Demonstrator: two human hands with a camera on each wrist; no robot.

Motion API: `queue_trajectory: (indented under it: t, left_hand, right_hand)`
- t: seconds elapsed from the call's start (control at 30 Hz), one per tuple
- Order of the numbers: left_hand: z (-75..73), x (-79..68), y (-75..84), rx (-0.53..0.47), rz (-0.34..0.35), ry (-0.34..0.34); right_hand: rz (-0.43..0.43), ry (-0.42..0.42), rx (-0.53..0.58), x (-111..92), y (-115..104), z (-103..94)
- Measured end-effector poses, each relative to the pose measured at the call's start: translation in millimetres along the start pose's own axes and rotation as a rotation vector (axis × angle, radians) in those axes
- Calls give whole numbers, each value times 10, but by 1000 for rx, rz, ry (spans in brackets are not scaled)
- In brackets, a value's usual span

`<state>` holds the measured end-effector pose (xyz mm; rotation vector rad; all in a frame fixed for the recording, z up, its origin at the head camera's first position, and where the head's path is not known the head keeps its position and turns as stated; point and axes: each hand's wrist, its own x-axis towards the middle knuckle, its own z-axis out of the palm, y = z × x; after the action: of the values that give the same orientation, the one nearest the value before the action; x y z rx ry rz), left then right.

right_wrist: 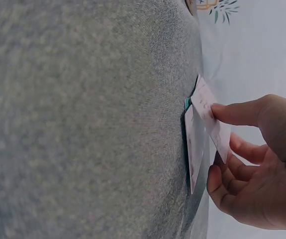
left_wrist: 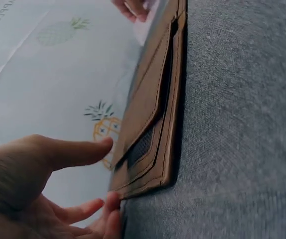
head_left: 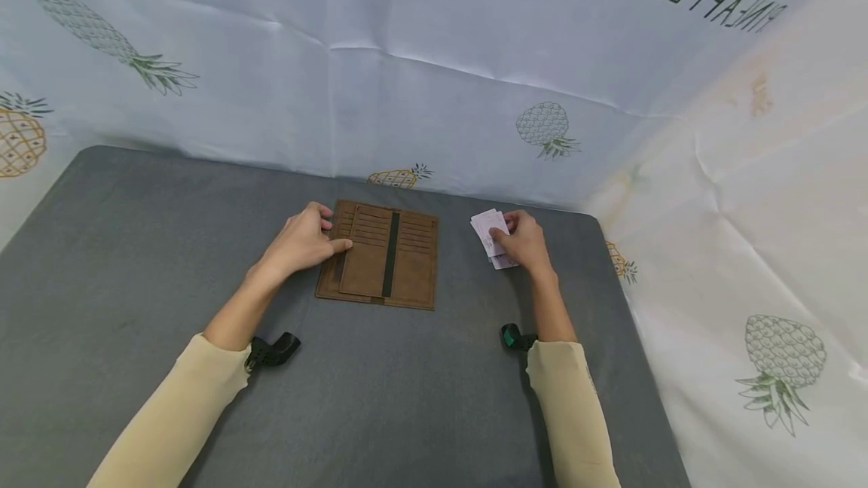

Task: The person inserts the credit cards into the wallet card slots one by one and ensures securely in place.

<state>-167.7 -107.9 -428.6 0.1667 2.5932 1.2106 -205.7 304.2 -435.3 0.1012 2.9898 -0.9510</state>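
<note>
A brown leather wallet (head_left: pixel 414 273) lies spread open on the grey table, card slots facing up and a dark band down its middle. At its left edge is my left hand (head_left: pixel 298 241); the fingertips touch the wallet's edge and the straight thumb (left_wrist: pixel 85 153) reaches over it. To the wallet's right, my right hand (head_left: pixel 529 241) pinches a pale printed card (right_wrist: pixel 210 117) between thumb and fingers, tilted up from the pile. Beneath it, another pale card (right_wrist: pixel 195 159) lies on the table, with a teal edge showing beside it.
The grey table (head_left: pixel 407 398) ends at a white cloth (head_left: pixel 420 111) with pineapple prints, which hangs behind and along the right side. Black wrist mounts (head_left: pixel 274 350) stick out from both cream sleeves.
</note>
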Motion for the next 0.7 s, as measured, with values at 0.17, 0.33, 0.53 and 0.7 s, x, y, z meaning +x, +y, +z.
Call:
queue_trajectory:
  t: [0.17, 0.33, 0.53, 0.7]
  left_hand:
    - [48, 29, 5, 45, -18, 28]
    - [61, 62, 25, 97, -23, 40]
    - [26, 85, 28, 118, -44, 1]
    - [-16, 94, -18, 107, -5, -53]
  right_hand:
    - [13, -3, 12, -14, 16, 14]
    - [27, 10, 21, -32, 23, 7]
    - [30, 19, 40, -30, 7, -7]
    - [26, 21, 77, -22, -15, -13]
